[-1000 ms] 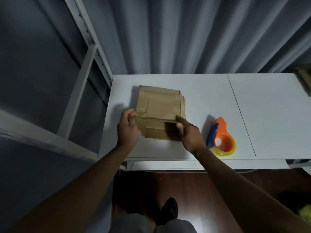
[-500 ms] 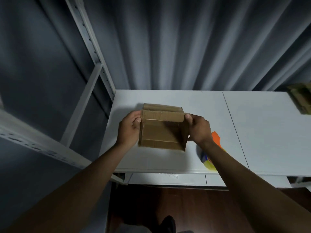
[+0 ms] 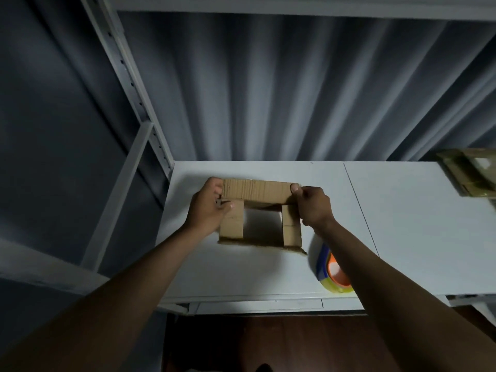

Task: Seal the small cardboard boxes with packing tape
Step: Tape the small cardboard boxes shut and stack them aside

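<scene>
The box (image 3: 259, 214) sits on the white surface (image 3: 402, 224), open end facing the camera, two side flaps folded in. The left hand (image 3: 208, 209) grips its 9 o'clock edge; the right hand (image 3: 310, 206) pinches the top flap's 3 o'clock corner. A tape dispenser (image 3: 331, 272) lies at 4 o'clock of the box, partly behind the right forearm.

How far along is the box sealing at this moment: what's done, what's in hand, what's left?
Done: nothing is sealed. The cardboard box on the white table is open, its two side flaps folded in with a gap between them.
In hand: the left hand and right hand grip the ends of the far flap.
Left: closing the long flaps, then taping with the tape dispenser lying untouched beside the right forearm.
</scene>
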